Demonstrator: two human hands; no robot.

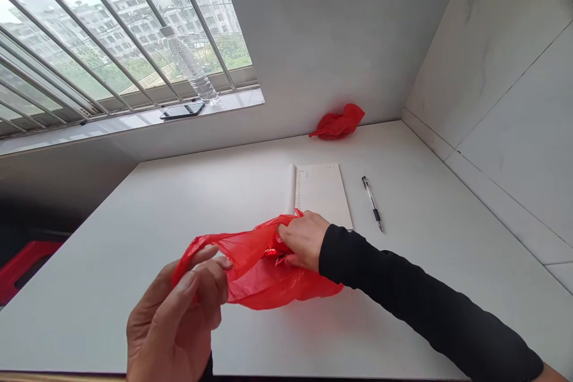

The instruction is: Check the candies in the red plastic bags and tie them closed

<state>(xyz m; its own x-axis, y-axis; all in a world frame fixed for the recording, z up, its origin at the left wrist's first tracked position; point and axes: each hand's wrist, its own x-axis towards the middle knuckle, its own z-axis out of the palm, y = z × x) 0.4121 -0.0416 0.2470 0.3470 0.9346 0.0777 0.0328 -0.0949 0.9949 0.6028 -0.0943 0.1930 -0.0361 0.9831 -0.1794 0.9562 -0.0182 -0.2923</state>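
The step in hand appears to be handling what lies inside a thin, translucent red plastic bag (268,295), which sits low over the near part of a smooth white surface (215,191), between the person's two hands. The left hand (174,313) grips the bag's rim, its fingers curled around the red film and its thumb laid along them, so that the mouth gapes toward the right. The right hand (308,240) is at that mouth, thumb and fingertips partly hidden among the folds beside a small, shiny red wrapped item (271,252); whether it pinches that item or only touches it is hard to make out.

The next move seems to call for a steady left hold on the rim and a sure right grasp, without snagging the loose film.

As for pose, the left hand rises from the lower edge of the view, palm turned inward. The right arm, in a long black sleeve (403,295), slants in from the lower right, wrist bent slightly down. Just beyond the right hand lies a cream-paged notebook (320,191), with a clear-barrelled black pen (371,203) to its right.
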